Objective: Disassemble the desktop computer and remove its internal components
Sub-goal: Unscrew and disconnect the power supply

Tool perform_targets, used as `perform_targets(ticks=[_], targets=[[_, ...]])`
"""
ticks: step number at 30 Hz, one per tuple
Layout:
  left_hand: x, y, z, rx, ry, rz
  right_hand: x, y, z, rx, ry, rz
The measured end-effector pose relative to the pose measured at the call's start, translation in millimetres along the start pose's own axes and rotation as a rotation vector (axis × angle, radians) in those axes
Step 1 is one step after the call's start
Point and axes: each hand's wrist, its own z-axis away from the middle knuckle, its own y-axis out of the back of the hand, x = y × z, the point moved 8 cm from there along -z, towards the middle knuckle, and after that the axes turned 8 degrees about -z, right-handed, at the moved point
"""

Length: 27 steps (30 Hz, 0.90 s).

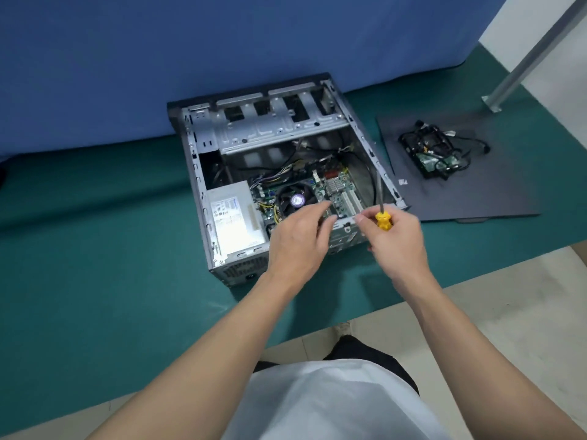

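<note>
Head view, open chassis on the floor. The desktop computer case (198, 185) lies on its side on a green mat (95, 217), open face up, directly beyond both hands.

The right grip (397, 242) is closed round the yellow handle of a screwdriver (379, 201). The tool's long axis runs from this grip away from the person, and its shaft points toward the far end of the case along the right wall. The tip is raised, so it is not seated on any screw.

The left grip (298, 239) is wide and holds nothing, with its fingers loosely extended over the near edge of the case.

Contents of the case:
- The CPU fan (297, 200) sits just beyond the left fingertips. Motion blur leaves it unclear whether they touch it.
- The motherboard (336, 188) lies between and beyond the two grips.
- The power supply (235, 217) is to the left of the left grip, against the left wall.
- A bare metal drive cage (273, 128) spans the far end, well beyond both grips.

To the right of the right grip, the removed side panel (476, 192) lies flat and carries a removed drive with cables (435, 154).

Judgement: the fan or board is probably next. The left grip is nearer the fan, and the screwdriver would first have to be tipped downward.
</note>
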Motion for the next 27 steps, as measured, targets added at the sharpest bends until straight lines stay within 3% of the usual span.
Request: perform_targets(ticks=[4,8,11,14,21,27], targets=[[4,-47,-37,-0.071,0.169,-0.229,-7,52,-68,0.028,0.073,0.045],[5,-96,-52,-0.32,0.315,-0.451,9,77,-145,-0.023,0.066,0.165],[-19,-113,-50,-0.519,0.543,-0.368,31,65,-197,-0.129,0.071,0.304],[-33,-106,-51,-0.472,0.716,-0.365,54,42,-239,-0.196,0.051,0.402],[-37,-95,-48,-0.415,0.805,-0.562,100,-13,-297,-0.279,-0.051,0.523],[-38,-95,-47,-0.394,0.841,-0.575,103,-33,-326,-0.195,-0.073,0.525]])
